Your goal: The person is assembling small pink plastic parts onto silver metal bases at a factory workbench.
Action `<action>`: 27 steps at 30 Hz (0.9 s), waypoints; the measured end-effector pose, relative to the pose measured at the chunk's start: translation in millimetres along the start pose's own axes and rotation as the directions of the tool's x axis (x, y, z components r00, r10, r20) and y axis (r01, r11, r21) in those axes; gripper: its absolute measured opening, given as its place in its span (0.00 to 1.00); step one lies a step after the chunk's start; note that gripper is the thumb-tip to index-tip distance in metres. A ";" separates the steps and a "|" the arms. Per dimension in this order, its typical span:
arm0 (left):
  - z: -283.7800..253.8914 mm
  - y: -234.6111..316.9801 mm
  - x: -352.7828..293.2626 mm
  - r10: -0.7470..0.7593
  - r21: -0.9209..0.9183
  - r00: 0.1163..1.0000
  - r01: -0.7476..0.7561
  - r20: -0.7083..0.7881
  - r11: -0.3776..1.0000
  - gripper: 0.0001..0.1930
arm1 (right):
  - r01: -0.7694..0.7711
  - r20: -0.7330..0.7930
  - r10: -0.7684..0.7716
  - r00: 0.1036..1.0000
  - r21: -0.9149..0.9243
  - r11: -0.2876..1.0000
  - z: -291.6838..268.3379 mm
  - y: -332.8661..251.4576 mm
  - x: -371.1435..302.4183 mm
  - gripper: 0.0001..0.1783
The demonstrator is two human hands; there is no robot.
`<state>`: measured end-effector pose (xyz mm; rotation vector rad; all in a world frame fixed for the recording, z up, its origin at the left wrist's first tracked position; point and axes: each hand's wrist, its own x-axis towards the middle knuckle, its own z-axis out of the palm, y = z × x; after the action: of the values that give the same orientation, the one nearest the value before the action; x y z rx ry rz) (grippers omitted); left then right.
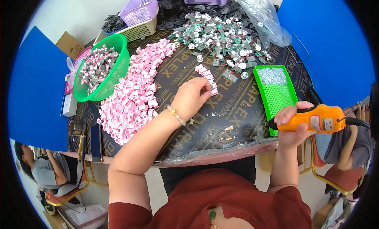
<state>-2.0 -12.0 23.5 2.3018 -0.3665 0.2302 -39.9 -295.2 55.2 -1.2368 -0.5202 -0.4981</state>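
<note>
My left hand (191,98) reaches over the middle of the table, thumb and fingertips pinched at the near end of a short row of small pink plastic pieces (204,74). The fingers partly cover the piece they touch. In my right hand (291,124) is an orange electric screwdriver (320,119) with a black tip and cord, held level over the near end of a bright green tray (294,95). Small silvery screws (272,76) fill the tray's far part; its nearer part shows a grid of holes. Left of my left hand spreads a large heap of pink pieces (132,96).
A green basket (124,57) of partly assembled pink parts stands at the left. Small green boards with silvery round parts (221,35) lie piled at the back, near purple baskets (138,8) and a clear plastic bag (262,19). Scissors (81,147) lie front left. People sit on both sides.
</note>
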 end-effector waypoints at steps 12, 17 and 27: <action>38.9 -12.0 1.2 0.238 0.433 0.970 -0.195 -0.045 0.880 0.11 | 0.153 -0.141 -0.166 0.976 -0.095 0.984 -67.8 -7.8 40.9 0.28; 38.6 -9.0 2.9 0.231 0.429 0.973 -0.196 -0.029 0.882 0.11 | 0.077 -0.190 -0.115 0.975 -0.193 0.978 -95.0 10.9 60.7 0.18; 31.3 11.5 -29.5 0.158 0.323 0.986 -0.163 0.042 0.932 0.14 | -0.041 -0.181 -0.027 0.983 -0.358 0.933 -114.5 45.9 75.2 0.17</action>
<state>-31.9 -36.7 1.8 2.6017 -0.5625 0.3797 58.7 -399.6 39.6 -1.5245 -0.2722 -0.7172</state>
